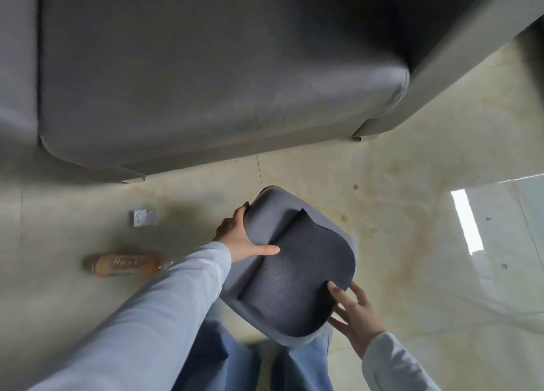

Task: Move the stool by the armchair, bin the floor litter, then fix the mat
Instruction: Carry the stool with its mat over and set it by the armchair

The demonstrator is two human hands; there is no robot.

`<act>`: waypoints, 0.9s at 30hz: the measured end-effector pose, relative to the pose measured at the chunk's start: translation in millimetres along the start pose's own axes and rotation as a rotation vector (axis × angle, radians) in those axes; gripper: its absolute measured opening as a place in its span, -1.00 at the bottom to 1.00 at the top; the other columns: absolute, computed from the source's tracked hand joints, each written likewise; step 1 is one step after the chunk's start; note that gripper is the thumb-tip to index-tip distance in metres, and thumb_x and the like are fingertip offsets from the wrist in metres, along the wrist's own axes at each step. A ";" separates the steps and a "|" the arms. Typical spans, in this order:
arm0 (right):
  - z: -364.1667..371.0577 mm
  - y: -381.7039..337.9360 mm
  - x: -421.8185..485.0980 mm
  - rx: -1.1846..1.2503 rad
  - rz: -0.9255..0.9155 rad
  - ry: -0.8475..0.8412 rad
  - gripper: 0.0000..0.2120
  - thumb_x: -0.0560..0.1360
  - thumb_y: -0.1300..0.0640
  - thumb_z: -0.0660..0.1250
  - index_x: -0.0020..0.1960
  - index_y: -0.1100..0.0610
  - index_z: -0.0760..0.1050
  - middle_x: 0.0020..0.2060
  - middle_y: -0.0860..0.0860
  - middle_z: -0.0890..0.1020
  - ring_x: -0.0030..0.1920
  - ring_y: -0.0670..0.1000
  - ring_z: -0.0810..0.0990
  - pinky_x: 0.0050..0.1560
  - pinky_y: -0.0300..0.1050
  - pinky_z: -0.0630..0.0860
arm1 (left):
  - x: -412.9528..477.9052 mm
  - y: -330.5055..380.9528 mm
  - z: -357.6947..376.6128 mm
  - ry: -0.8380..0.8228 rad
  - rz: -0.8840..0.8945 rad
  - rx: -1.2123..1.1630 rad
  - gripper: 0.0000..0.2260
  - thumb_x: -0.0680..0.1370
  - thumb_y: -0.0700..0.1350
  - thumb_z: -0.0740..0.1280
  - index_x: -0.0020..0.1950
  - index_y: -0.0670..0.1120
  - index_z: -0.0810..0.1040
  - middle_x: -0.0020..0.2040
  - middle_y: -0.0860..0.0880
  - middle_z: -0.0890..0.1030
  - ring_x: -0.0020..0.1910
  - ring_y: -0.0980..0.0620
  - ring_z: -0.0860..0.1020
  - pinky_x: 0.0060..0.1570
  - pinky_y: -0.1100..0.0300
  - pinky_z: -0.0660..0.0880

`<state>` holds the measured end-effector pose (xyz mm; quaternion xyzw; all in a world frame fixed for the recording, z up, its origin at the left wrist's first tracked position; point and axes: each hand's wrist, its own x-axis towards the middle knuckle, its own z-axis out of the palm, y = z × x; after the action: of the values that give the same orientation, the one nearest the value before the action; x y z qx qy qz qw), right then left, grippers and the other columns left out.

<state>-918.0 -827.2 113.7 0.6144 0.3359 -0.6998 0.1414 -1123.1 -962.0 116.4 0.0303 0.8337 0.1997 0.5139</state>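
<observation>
- We've got the stool (291, 268) held btwn both hands, seat top facing us, just above our legs at approx 6 o'clock of the view.
- Left hand (243, 237) clamps the far-left rim at approx 10 o'clock of the seat: thumb laid flat on top, fingers curled under the edge.
- Right hand (351, 314) cups the near-right rim at approx 4 o'clock, fingers spread along the edge, thumb on the dark pad.
- Seat's long axis runs approx 11-to-5 o'clock, so our hands sit at opposite ends of it; neither is clearly nearer to the seat centre.
- Sofa (206, 75) fills 12 o'clock, well apart from the stool; no armchair that we can ID w/ certainty, so can't tell which way the carry goes.
- Litter on the floor (397, 214): bottle (123, 265) at 9 o'clock of the stool, near our left arm; small wrapper (143, 217) further out at approx 10 o'clock. Left hand's the nearer one for both, we'd judge, once the stool's down.
- Mat not in view.
- Step in hand, prob: stool move, early in the task.
</observation>
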 end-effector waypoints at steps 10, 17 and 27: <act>8.2 22.1 110.6 0.140 -0.032 0.044 -0.35 0.47 0.14 0.34 0.48 0.07 0.14 0.03 0.07 0.56 0.16 0.13 0.50 0.22 0.07 0.43 | 115.7 -11.1 27.2 -0.035 0.063 0.071 0.05 0.26 0.11 0.53 0.54 0.06 -0.09 0.54 -0.02 0.14 0.52 -0.07 0.12 0.47 0.01 0.15; 16.5 37.9 135.9 0.249 0.010 0.051 -0.36 0.47 0.13 0.33 0.48 0.06 0.15 0.14 0.08 0.53 0.22 0.13 0.49 0.22 0.07 0.42 | 148.6 -4.7 33.9 -0.065 0.118 0.158 0.04 0.27 0.09 0.53 0.54 0.03 -0.08 0.55 0.01 0.13 0.53 -0.06 0.12 0.48 0.01 0.13; 22.4 48.2 146.9 0.270 -0.024 0.041 -0.34 0.48 0.12 0.32 0.50 0.05 0.11 0.05 -0.04 0.58 0.23 0.09 0.52 0.29 0.08 0.40 | 168.7 -17.7 33.9 -0.114 0.117 0.142 0.13 0.19 0.13 0.55 0.54 0.08 -0.12 0.56 0.04 0.09 0.54 -0.04 0.08 0.50 -0.05 0.11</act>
<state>-935.8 -845.5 -40.4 0.6378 0.2487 -0.7277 0.0420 -1170.2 -924.8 -45.8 0.1265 0.8120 0.1677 0.5445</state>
